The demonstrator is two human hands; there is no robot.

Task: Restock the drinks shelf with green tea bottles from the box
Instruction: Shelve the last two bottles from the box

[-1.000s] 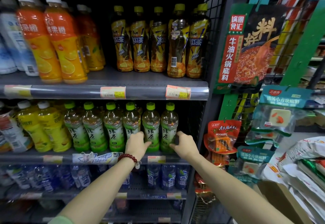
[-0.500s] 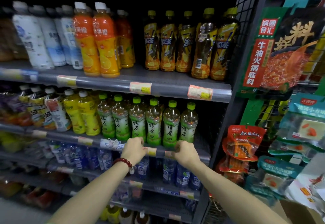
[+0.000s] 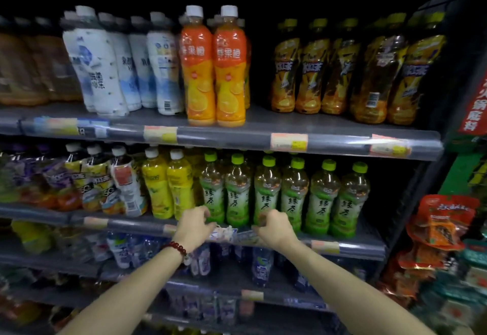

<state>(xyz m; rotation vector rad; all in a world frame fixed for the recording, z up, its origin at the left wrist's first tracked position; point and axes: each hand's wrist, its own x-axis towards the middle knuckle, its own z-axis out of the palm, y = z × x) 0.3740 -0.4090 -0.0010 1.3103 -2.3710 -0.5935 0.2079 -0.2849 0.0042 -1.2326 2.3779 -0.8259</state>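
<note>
Green tea bottles (image 3: 263,197) in a row on mid shelf (image 3: 369,245), approx 3 o'clock of my hands. L hand (image 3: 193,226) and R hand (image 3: 274,229) at shelf lip, fingers curled on the price strip (image 3: 232,233); exact grip unclear w/ blur. Bottles prob. full, heavyish, slick plastic; I'd grab mid-body at label.

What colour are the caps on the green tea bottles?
Light green caps on the green tea bottles, seen in the head view.
</note>
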